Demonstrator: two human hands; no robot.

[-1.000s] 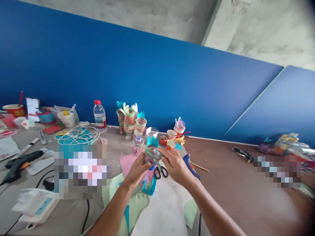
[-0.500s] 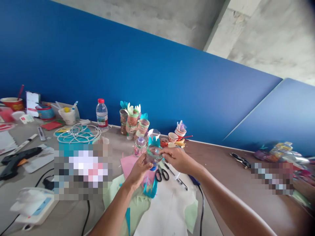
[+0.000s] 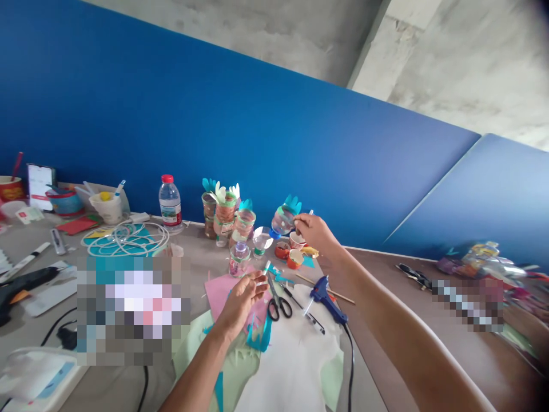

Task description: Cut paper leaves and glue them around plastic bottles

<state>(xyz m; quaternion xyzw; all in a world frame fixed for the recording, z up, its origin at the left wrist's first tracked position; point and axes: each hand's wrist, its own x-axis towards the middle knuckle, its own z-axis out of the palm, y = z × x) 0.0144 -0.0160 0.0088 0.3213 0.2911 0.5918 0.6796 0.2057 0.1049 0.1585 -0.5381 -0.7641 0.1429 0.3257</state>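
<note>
My right hand (image 3: 315, 230) reaches toward the back of the table, its fingers closed on the edge of a clear cut-off bottle top (image 3: 283, 220). That bottle top has blue paper petals on its rim and a blue cap, and it is tilted. My left hand (image 3: 243, 298) is empty, fingers apart, above pink paper (image 3: 217, 288). Black-handled scissors (image 3: 280, 306) and a dark pen (image 3: 302, 306) lie beside it. Another clear bottle top (image 3: 262, 242) and small red-and-white cups (image 3: 295, 258) stand below the held piece.
Decorated bottle pieces (image 3: 225, 214) with paper petals stand by the blue partition (image 3: 257, 114). A water bottle (image 3: 170, 206) is left of them. A blue glue gun (image 3: 328, 300) with a cord lies under my right forearm. Coiled white tubing (image 3: 124, 239) lies at left.
My right hand has carried the bottle top up, away and slightly right, toward the partition. My left hand has let go of it and its fingers have spread.
</note>
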